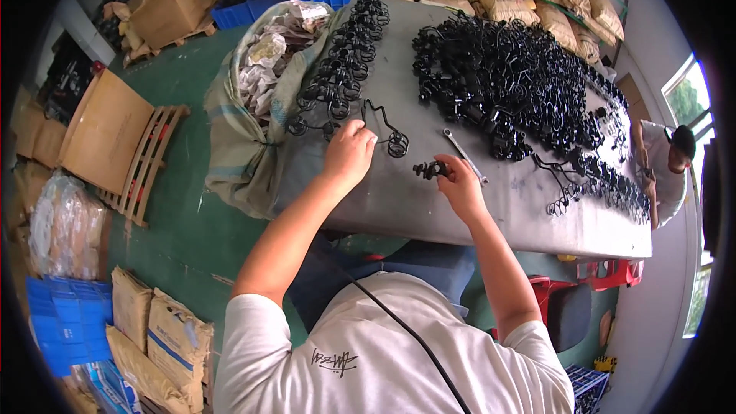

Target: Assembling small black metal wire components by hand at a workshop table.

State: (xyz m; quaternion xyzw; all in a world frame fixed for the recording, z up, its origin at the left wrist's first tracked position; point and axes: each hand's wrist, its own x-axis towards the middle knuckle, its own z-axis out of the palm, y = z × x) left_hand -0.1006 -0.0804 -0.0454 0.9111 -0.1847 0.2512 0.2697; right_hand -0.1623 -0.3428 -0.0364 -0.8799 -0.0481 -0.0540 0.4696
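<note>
My left hand (351, 155) is closed at the near end of the table, its fingertips pinching a black bent-wire part (396, 142) that ends in a round coil. Just beyond that hand runs a row of similar black coiled parts (343, 69). My right hand (461, 186) is closed around a short, dark, ridged piece (429, 170), which sticks out to the left of the fingers. Close to the right hand lies a silver wrench (464, 155), flat on the grey table (399, 203). How the fingers of each hand meet the parts is partly hidden.
A big heap of black wire parts (498, 77) covers the table's right side. Left of the table stands an open sack of crumpled paper (238, 123). Another person (665, 172) is at the right end. A wooden pallet (146, 161) and bags (165, 337) stand left.
</note>
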